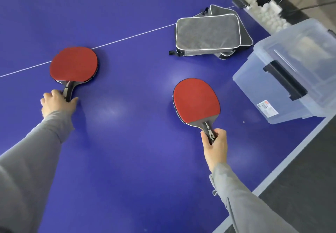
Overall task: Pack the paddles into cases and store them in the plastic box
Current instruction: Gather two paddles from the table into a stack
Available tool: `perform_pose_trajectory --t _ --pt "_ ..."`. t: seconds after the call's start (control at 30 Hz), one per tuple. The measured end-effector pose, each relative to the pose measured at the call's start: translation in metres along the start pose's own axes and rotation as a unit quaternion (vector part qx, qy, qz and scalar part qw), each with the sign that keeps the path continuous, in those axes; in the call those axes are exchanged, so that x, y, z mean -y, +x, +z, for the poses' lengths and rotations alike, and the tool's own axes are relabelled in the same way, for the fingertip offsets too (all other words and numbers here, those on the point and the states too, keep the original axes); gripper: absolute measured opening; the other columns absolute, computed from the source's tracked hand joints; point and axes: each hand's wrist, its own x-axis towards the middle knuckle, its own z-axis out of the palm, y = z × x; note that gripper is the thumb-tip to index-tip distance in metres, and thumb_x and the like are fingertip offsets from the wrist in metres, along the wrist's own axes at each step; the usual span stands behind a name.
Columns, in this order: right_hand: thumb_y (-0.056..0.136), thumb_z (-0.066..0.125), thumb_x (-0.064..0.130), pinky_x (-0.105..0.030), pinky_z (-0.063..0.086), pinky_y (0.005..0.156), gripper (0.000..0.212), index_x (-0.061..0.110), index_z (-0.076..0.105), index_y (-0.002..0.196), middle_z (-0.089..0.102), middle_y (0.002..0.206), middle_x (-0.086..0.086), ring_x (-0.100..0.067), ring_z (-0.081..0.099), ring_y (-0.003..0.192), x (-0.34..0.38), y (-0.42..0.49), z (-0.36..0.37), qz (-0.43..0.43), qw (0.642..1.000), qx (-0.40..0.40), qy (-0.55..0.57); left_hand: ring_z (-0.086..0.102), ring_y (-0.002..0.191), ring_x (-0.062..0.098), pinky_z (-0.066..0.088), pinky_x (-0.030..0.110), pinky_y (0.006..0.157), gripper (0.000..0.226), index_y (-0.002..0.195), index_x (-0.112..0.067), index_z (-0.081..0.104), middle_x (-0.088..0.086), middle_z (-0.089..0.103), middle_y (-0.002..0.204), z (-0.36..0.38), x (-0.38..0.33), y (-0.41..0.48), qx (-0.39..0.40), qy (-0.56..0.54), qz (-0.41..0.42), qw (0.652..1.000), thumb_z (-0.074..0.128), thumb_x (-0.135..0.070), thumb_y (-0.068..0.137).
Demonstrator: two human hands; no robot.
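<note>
You're gripping w/ both hands. Your left hand (pixel 58 103) is curling around the dark handle of the left paddle (pixel 74 65), whose round, matte red rubber face is lying flat on the smooth blue counter (pixel 127 141), just beyond your fingers. It looks like more than one blade is stacked there, since dark edges are showing under the red; can't tell how many. Your right hand (pixel 215 147) is closing on the handle of the right paddle (pixel 196 101), its oval red face pointing away from you, above the counter.

Beyond the right hand, well apart, soft grey fabric cases (pixel 209 34) w/ white piping are lying piled, rectangular w/ rounded corners. To that hand's right the clear plastic box (pixel 291 72) is sitting, frosted, w/ a black latch & a label; contents too hazy to tell.
</note>
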Motion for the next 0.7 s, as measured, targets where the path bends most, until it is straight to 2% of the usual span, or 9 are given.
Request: perform_pose_trajectory --t 0.07,0.13,0.2,0.27,0.33,0.4,0.53,0.6,0.7 --pt "0.087 0.064 0.026 -0.002 0.037 0.059 0.022 0.018 0.043 0.091 0.046 0.08 0.011 0.011 0.049 0.074 0.002 0.001 0.003 0.003 1.0 -0.003 0.009 0.044 0.116 0.042 0.041 0.051 0.092 0.045 0.115 0.001 0.055 0.027 0.051 0.121 0.0 -0.003 0.009 0.015 -0.013 -0.015 1.0 0.067 -0.026 0.082" --pt "0.087 0.064 0.025 -0.002 0.037 0.059 0.022 0.017 0.044 0.092 0.046 0.081 0.011 0.01 0.049 0.074 0.003 0.001 0.003 0.005 1.0 -0.006 0.015 0.054 0.097 0.039 0.045 0.042 0.079 0.03 0.097 -0.001 0.064 0.023 0.062 0.101 -0.001 -0.01 0.014 0.055 -0.033 -0.026 0.998 0.065 -0.025 0.079" --pt "0.087 0.064 0.025 -0.003 0.038 0.059 0.022 0.016 0.044 0.092 0.047 0.081 0.01 0.009 0.049 0.073 0.003 0.001 0.0 0.005 1.0 -0.008 0.016 0.057 0.077 0.033 0.047 0.036 0.07 0.023 0.083 -0.006 0.065 0.015 0.064 0.08 -0.006 -0.022 0.013 0.118 -0.084 -0.04 0.989 0.063 -0.028 0.08" --pt "0.087 0.064 0.025 -0.002 0.038 0.059 0.022 0.016 0.045 0.092 0.047 0.081 0.01 0.005 0.05 0.073 0.002 0.001 -0.003 0.004 1.0 -0.012 0.014 0.058 0.052 0.021 0.051 0.025 0.054 0.015 0.075 -0.007 0.058 0.006 0.059 0.054 -0.006 -0.036 0.011 0.164 -0.226 -0.071 0.958 0.06 -0.021 0.08" --pt "0.087 0.064 0.025 -0.004 0.039 0.058 0.021 0.017 0.045 0.091 0.047 0.081 0.01 -0.001 0.052 0.071 0.002 0.0 -0.007 0.004 1.0 -0.015 0.013 0.045 0.033 0.009 0.04 0.014 0.038 0.017 0.066 -0.013 0.046 -0.007 0.044 0.034 -0.004 -0.048 0.003 0.168 -0.382 -0.106 0.902 0.056 -0.012 0.079" --pt "0.087 0.064 0.025 -0.005 0.04 0.057 0.021 0.018 0.045 0.09 0.047 0.081 0.011 -0.004 0.052 0.07 0.002 -0.002 -0.011 0.002 1.0 -0.017 0.02 0.038 0.036 0.01 0.032 0.012 0.038 0.017 0.064 -0.016 0.041 -0.01 0.038 0.033 -0.002 -0.054 -0.022 0.148 -0.44 -0.109 0.879 0.053 -0.011 0.075" --pt "0.086 0.066 0.024 -0.009 0.041 0.058 0.021 0.018 0.046 0.091 0.051 0.08 0.009 -0.006 0.053 0.072 -0.002 -0.012 -0.022 0.014 0.998 -0.018 0.058 0.033 0.034 0.008 0.029 0.016 0.037 0.013 0.065 -0.018 0.038 -0.001 0.04 0.05 0.014 -0.046 -0.119 0.096 -0.431 -0.066 0.895 0.051 -0.021 0.062" --pt "0.086 0.065 0.026 -0.012 0.04 0.057 0.021 0.018 0.047 0.092 0.052 0.081 0.006 -0.008 0.053 0.072 -0.006 -0.021 -0.029 0.025 0.997 -0.007 0.071 0.03 0.037 0.01 0.029 0.019 0.036 0.018 0.067 -0.018 0.035 0.0 0.036 0.054 0.027 -0.035 -0.177 0.088 -0.432 -0.087 0.893 0.051 -0.022 0.06" --pt "0.087 0.065 0.024 -0.006 0.04 0.056 0.02 0.015 0.048 0.092 0.053 0.081 0.003 -0.009 0.053 0.072 -0.013 -0.036 -0.038 0.023 0.996 0.006 0.081 0.026 0.049 0.017 0.026 0.024 0.04 0.023 0.066 -0.019 0.03 0.0 0.032 0.057 0.045 -0.022 -0.262 0.107 -0.423 -0.123 0.891 0.051 -0.022 0.059"
